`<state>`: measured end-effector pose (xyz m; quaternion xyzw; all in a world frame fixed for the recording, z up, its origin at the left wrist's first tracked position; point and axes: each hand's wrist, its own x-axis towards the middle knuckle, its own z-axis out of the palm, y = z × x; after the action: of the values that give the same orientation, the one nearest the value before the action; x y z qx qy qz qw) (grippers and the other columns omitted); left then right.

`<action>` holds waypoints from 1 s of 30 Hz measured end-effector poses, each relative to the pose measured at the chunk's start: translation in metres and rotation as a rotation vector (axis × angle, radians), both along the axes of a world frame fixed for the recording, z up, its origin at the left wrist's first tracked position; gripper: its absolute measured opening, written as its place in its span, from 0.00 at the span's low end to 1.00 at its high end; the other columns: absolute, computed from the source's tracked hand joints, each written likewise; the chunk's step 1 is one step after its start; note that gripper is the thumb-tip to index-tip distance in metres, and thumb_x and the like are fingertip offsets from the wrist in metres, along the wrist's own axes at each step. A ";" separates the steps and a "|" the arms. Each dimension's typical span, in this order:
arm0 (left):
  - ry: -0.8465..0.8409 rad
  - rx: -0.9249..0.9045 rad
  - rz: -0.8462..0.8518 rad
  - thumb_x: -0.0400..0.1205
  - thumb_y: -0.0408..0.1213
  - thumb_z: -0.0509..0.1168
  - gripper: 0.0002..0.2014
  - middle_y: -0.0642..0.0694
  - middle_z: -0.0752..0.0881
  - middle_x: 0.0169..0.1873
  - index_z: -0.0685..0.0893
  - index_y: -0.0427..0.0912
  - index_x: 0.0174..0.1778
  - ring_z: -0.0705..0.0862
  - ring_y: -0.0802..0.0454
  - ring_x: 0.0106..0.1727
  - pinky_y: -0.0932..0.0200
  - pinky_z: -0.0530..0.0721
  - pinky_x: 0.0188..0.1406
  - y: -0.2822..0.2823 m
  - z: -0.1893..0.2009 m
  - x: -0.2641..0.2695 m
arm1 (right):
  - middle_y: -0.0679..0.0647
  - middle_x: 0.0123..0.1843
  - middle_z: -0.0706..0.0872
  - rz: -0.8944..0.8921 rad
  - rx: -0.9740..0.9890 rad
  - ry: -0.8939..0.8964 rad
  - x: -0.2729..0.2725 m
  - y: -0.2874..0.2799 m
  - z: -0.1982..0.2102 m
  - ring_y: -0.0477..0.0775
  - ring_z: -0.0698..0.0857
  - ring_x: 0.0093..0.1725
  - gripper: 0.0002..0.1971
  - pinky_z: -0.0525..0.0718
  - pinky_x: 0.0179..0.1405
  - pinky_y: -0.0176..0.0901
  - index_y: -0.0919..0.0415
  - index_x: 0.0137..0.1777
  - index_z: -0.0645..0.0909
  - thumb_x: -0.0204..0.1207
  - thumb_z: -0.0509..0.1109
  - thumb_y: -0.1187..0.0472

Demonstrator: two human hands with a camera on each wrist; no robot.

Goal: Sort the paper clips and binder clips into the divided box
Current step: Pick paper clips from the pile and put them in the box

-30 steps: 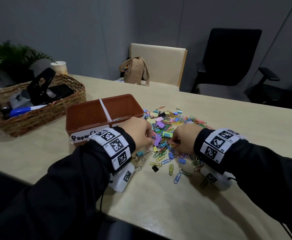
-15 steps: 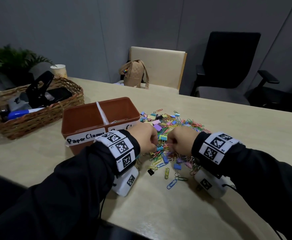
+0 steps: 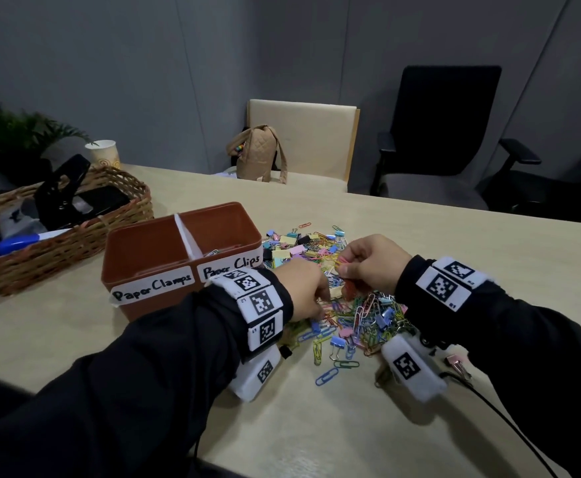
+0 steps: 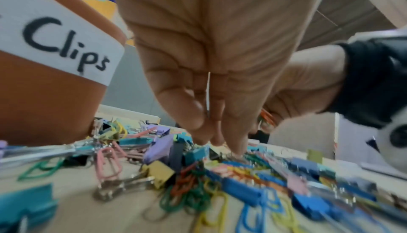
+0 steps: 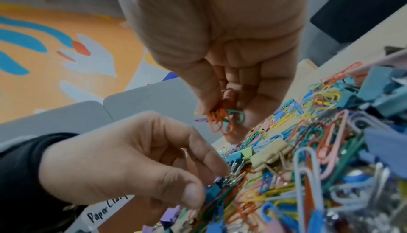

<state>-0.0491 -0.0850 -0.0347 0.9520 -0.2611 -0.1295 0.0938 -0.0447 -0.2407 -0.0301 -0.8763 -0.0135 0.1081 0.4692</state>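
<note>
A brown divided box (image 3: 137, 243) carries the labels "Paper Clamps" on its left half and "Paper Clips" on its right half; a few clips lie in the right half. To its right spreads a pile of coloured paper clips and binder clips (image 3: 358, 315). My left hand (image 3: 320, 305) reaches down into the pile beside the box, its fingers bunched; a thin pale paper clip (image 4: 208, 93) sits between them. Just above the pile, my right hand (image 3: 344, 267) pinches a bunch of orange and green paper clips (image 5: 222, 120).
A wicker basket (image 3: 75, 236) with a black punch and a blue pen stands left of the box. Behind it are a paper cup (image 3: 103, 153) and a plant. A beige chair with a tan bag (image 3: 258, 153) and black office chairs stand beyond the far edge.
My right hand has risen off the pile with a bunch of paper clips in its fingers. My left hand has stayed low in the pile beside the box.
</note>
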 end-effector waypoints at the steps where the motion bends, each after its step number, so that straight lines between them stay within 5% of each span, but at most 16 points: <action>1: -0.013 0.009 -0.024 0.76 0.42 0.73 0.18 0.47 0.87 0.56 0.86 0.47 0.62 0.84 0.49 0.57 0.59 0.82 0.54 -0.004 -0.001 0.000 | 0.62 0.28 0.83 -0.020 0.009 -0.014 0.001 0.000 0.000 0.62 0.84 0.31 0.08 0.87 0.37 0.53 0.66 0.37 0.78 0.78 0.68 0.72; 3: -0.027 0.031 -0.073 0.77 0.42 0.72 0.20 0.46 0.86 0.58 0.84 0.49 0.66 0.83 0.48 0.59 0.58 0.81 0.54 -0.010 -0.003 0.001 | 0.64 0.28 0.83 -0.060 0.031 -0.015 0.002 -0.001 0.000 0.65 0.85 0.35 0.08 0.86 0.44 0.63 0.67 0.37 0.78 0.78 0.68 0.72; 8: -0.039 0.197 -0.184 0.77 0.41 0.72 0.20 0.45 0.83 0.58 0.84 0.47 0.66 0.82 0.44 0.58 0.59 0.74 0.44 -0.023 0.001 0.006 | 0.63 0.31 0.81 -0.151 0.163 0.083 0.004 -0.006 0.002 0.51 0.86 0.23 0.07 0.84 0.23 0.40 0.65 0.40 0.77 0.80 0.66 0.71; 13: -0.088 0.238 -0.245 0.79 0.36 0.69 0.10 0.43 0.88 0.52 0.90 0.42 0.54 0.85 0.43 0.54 0.56 0.82 0.47 -0.026 -0.002 0.007 | 0.61 0.31 0.80 -0.183 0.217 0.123 0.005 -0.009 0.003 0.49 0.84 0.21 0.08 0.83 0.18 0.35 0.65 0.40 0.76 0.80 0.65 0.72; 22: -0.096 0.076 -0.127 0.82 0.35 0.63 0.09 0.43 0.80 0.57 0.85 0.42 0.55 0.79 0.45 0.59 0.55 0.77 0.52 -0.011 -0.003 0.011 | 0.61 0.33 0.83 -0.201 0.394 0.273 0.006 -0.015 0.003 0.48 0.84 0.21 0.09 0.82 0.20 0.34 0.63 0.41 0.73 0.82 0.62 0.73; 30: 0.022 -0.132 0.051 0.85 0.35 0.62 0.06 0.55 0.78 0.29 0.83 0.39 0.48 0.78 0.55 0.32 0.68 0.71 0.26 0.009 0.007 0.013 | 0.58 0.33 0.84 -0.182 0.434 0.314 0.005 -0.013 0.007 0.50 0.86 0.25 0.06 0.86 0.23 0.39 0.63 0.44 0.76 0.82 0.63 0.69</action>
<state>-0.0360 -0.0761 -0.0280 0.9485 -0.2437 -0.1200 0.1627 -0.0399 -0.2539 -0.0232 -0.7256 0.1154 0.1945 0.6499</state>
